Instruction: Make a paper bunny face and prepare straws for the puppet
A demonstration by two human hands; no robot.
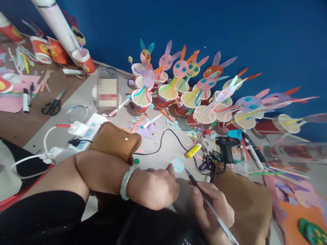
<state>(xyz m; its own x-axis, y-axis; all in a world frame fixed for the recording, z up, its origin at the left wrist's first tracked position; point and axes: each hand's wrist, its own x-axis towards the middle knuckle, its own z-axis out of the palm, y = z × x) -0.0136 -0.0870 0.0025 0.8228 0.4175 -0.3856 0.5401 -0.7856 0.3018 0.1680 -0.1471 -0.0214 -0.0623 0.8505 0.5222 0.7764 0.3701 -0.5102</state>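
A small light blue paper circle point(178, 165) with pinkish spots lies flat on the table in front of me. My left hand point(155, 187) is closed, fingers curled, its fingertips at the circle's left edge and holding it against the table. In my right hand point(213, 207) is a slim pen point(205, 197) with a dark grip and clear barrel. Its tip points at the circle's right edge; whether it touches the paper I cannot tell. Just beyond the circle are a yellow glue stick or marker-like tube point(194, 150) and a small green paper disc point(137, 161).
Red paper cups point(167, 98) with paper rabbit heads on straws line the blue wall point(204, 20). A black glue gun point(228, 148) and scissors point(211, 160) lie right. Left are a power strip point(93, 127), brown cushion point(116, 141) and black scissors point(54, 104). A black cable point(163, 136) crosses the table.
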